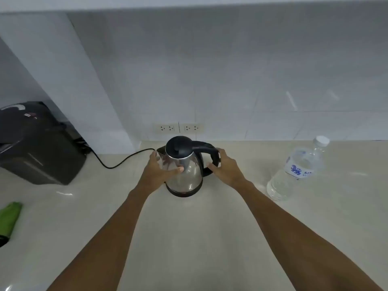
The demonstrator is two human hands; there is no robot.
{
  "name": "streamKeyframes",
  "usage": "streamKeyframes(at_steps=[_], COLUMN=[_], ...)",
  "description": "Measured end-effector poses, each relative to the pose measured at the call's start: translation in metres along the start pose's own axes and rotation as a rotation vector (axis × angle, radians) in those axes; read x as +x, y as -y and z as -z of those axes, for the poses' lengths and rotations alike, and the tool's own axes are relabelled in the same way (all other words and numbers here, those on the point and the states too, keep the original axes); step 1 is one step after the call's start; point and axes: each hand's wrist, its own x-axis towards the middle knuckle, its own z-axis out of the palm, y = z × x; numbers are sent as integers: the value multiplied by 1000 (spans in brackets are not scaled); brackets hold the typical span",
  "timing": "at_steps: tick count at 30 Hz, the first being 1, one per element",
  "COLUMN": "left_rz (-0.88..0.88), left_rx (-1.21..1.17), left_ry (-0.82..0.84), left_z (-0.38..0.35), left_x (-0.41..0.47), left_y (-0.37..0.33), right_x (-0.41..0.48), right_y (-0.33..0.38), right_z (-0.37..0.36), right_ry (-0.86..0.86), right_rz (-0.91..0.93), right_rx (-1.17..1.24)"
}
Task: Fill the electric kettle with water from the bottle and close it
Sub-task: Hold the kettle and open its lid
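Two bare forearms reach forward over the pale counter (pixel 189 238); the left hand (pixel 160 171) is cupped against the steel side of the kettle (pixel 184 166) below its spout, thumb laid across the metal, fingers wrapped round the far side; the right hand (pixel 225 164) is closed around the black handle (pixel 210 152). The kettle stands upright on its dark base near the middle of the counter, black lid (pixel 178 147) down. To the right, well apart, stands a clear water bottle (pixel 294 171) (white cap on); at the left edge, a green object (pixel 9 217); farther left, a black appliance (pixel 35 145), its cord (pixel 117 162) trailing toward the kettle; behind, two wall sockets (pixel 178 128) on the tiled wall.
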Motion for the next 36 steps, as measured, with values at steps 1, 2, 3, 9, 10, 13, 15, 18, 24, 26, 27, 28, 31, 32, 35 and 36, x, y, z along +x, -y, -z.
streamKeyframes(at_steps=[1,2,3,9,10,13,15,18,24,26,27,28,31,32,35,36], left_rz=[-28,-53,-53,-81,-88,-109,-132,-177,-220,-230,-234,-233,-219,-212,-198,-192], left_rx=[-15,-15,1,-11,-15,-23,-29,-36,-29,-19,-15,-14,-25,-28,-33,-30], left_ry=[-10,-20,-26,-89,-99,-115,-118,-121,-85,-71,-64,-57,-43,-37,-12,-6], left_z=[-1,-2,-2,-6,-6,-5,-2,3,17,20,20,21,22,22,22,21], left_x=[2,4,5,8,7,6,2,-10,-44,-60,-68,-77,-103,-112,-134,-141], left_y=[-1,-2,1,4,2,1,-2,-10,-11,-6,-3,1,14,19,35,41], right_x=[3,6,7,10,10,8,4,-7,-53,-73,-84,-95,-126,-136,-166,-174], right_y=[-1,-1,-3,-3,-2,4,9,17,32,34,35,36,36,36,32,30], right_z=[-1,0,-1,0,-1,0,2,6,6,3,1,-1,-10,-14,-26,-30], right_ry=[-36,-72,-96,-126,-132,-155,-177,-198,-236,-248,-252,-254,-260,-259,-255,-251], right_rz=[16,16,20,53,59,69,78,84,72,64,56,45,31,25,-14,-27], right_rx=[8,-5,-24,-114,-129,-147,-158,-168,-182,-189,-198,-203,-209,-215,-211,-210])
